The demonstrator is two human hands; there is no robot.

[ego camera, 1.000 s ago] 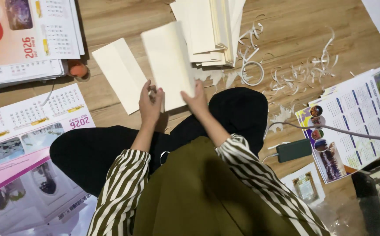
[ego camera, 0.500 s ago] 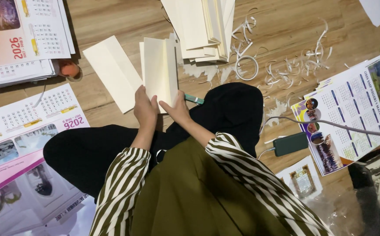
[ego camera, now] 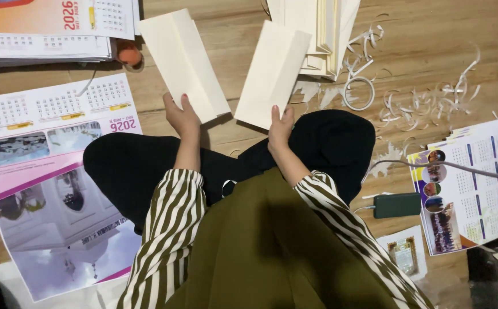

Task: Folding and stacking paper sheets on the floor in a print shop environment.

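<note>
We are pinching a light, bendy cream folded paper sheet (ego camera: 273,73) by its near edge, right hand (ego camera: 280,127) closed on it; left hand (ego camera: 182,117) is pressing open-fingered on another cream folded sheet (ego camera: 183,63) lying on the wooden floor (ego camera: 432,51).

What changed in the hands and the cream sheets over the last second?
Earlier both hands held one folded cream sheet together above the lap. Now they are apart: the right hand alone holds that sheet, while the left hand has gone to the other folded sheet on the floor. The paper stack, calendars and shavings stayed.
</note>
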